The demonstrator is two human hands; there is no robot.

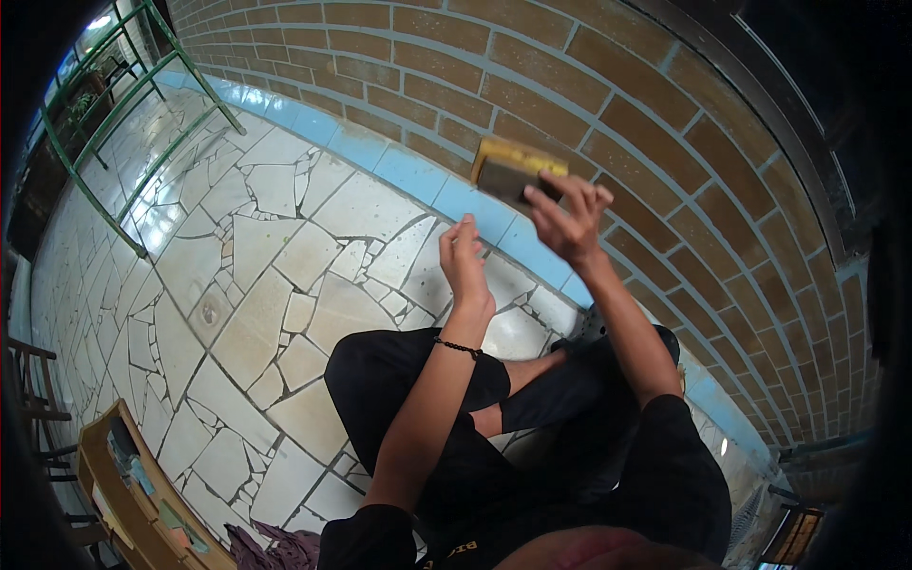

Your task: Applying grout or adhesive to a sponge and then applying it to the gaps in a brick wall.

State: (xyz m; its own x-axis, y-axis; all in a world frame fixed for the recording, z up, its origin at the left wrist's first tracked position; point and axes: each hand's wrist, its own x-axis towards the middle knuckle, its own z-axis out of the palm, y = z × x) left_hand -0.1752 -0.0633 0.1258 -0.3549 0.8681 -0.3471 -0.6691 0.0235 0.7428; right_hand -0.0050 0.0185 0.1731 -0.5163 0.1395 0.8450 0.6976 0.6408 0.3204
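Observation:
My right hand (573, 223) is raised in front of the brick wall (617, 95). Its thumb and fingers close on the near end of a flat rectangular block (508, 178) with a yellow edge and a dark grey face; its exact kind is unclear. The block's far side lies close to the wall, but whether they touch cannot be made out. Lower and to the left, my left hand (464, 264) hovers over the floor beside the blue skirting tiles (456, 198). Its fingers stretch upward with nothing visible in them, and a dark beaded bracelet circles the wrist.
Crossed legs in dark trousers (399, 366) rest on the pale crazy-paved floor (247, 370). A green metal frame (180, 142) stands far left. At lower left are a wooden shelf unit (100, 456) holding small items and a crumpled purple cloth (275, 546).

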